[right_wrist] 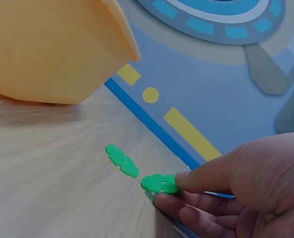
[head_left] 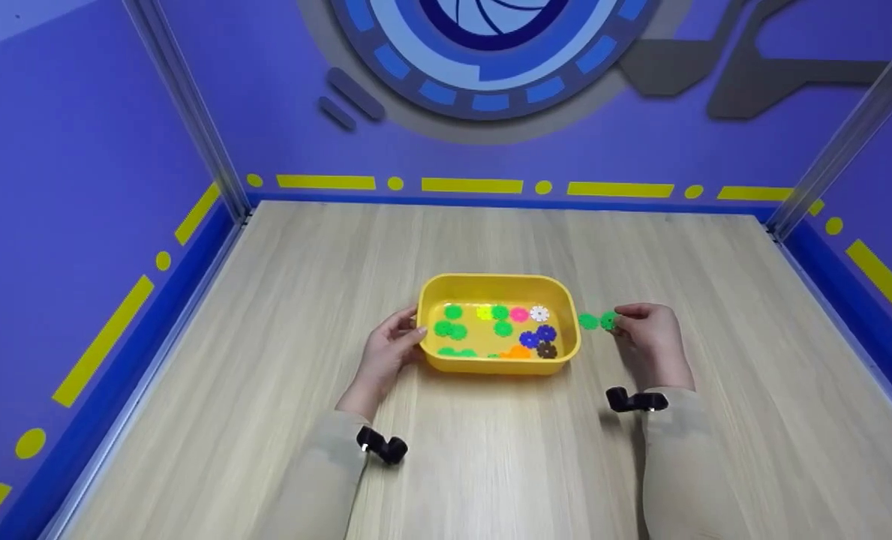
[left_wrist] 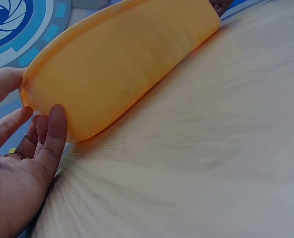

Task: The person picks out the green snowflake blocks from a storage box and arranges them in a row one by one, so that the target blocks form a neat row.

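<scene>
A yellow plastic tub (head_left: 498,365) stands on the table with notched plastic discs inside: several green ones, plus yellow, pink, white, blue, orange and dark brown. My left hand (head_left: 385,356) grips the tub's left end, thumb at the rim and fingers against the outer wall (left_wrist: 112,69). To the tub's right, my right hand (head_left: 652,334) pinches a green notched disc (right_wrist: 159,183) between thumb and fingers. A second green disc (right_wrist: 122,161) lies on the table between that hand and the tub, beside the pinched one.
The wooden table (head_left: 491,457) is bounded by a purple back wall (head_left: 265,112) and side panels with yellow dashes. Metal posts (head_left: 190,97) rise at the back corners. Each wrist wears a small black camera mount (head_left: 635,400).
</scene>
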Action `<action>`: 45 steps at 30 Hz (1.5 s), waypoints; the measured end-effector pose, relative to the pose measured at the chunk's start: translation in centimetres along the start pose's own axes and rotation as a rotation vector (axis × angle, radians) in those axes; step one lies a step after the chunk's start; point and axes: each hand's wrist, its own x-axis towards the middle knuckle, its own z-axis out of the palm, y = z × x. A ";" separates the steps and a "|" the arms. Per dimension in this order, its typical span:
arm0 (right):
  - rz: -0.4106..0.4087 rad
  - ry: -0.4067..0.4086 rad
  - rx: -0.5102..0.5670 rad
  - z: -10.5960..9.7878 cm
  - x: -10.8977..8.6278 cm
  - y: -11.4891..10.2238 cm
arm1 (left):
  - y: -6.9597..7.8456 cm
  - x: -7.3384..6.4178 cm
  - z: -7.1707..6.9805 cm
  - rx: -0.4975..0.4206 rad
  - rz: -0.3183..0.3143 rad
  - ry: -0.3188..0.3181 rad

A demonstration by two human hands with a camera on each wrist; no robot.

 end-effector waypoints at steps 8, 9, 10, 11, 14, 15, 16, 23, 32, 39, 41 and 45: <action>-0.008 0.045 -0.057 0.1 -0.1 -0.1 | 0.0 0.0 0.1 0.009 0.007 0.006; -0.004 0.049 -0.054 0.1 -0.1 -0.1 | 0.0 0.0 0.1 0.013 0.006 0.007; 0.001 0.050 -0.054 0.0 -0.1 -0.2 | 0.0 0.0 0.1 0.014 0.004 0.008; 0.006 0.051 -0.051 0.0 -0.2 -0.2 | 0.0 0.0 0.1 0.016 0.002 0.007; 0.019 0.046 -0.054 -0.1 -0.2 -0.3 | 0.0 0.0 0.1 0.018 -0.004 0.011; 0.024 0.045 -0.057 -0.2 -0.2 -0.3 | 0.0 0.0 0.1 0.022 -0.006 0.013; 0.028 0.044 -0.062 -0.2 -0.2 -0.3 | -0.1 0.1 0.1 0.024 -0.009 0.015; 0.063 0.040 -0.042 -0.3 -0.4 -0.4 | -0.1 0.1 0.0 0.011 -0.008 0.010; 0.044 0.046 -0.063 -0.5 -0.6 -0.6 | 0.1 0.0 0.1 -0.001 0.002 0.000; 0.001 0.048 -0.115 -0.9 -0.8 -1.1 | 0.1 -0.1 0.2 -0.004 0.014 -0.007; -0.012 0.042 -0.080 -1.0 -0.7 -1.3 | 0.1 0.0 0.1 -0.008 0.014 -0.007; -0.033 0.031 -0.049 -1.1 -0.8 -1.7 | 0.0 0.1 0.1 -0.009 0.011 -0.006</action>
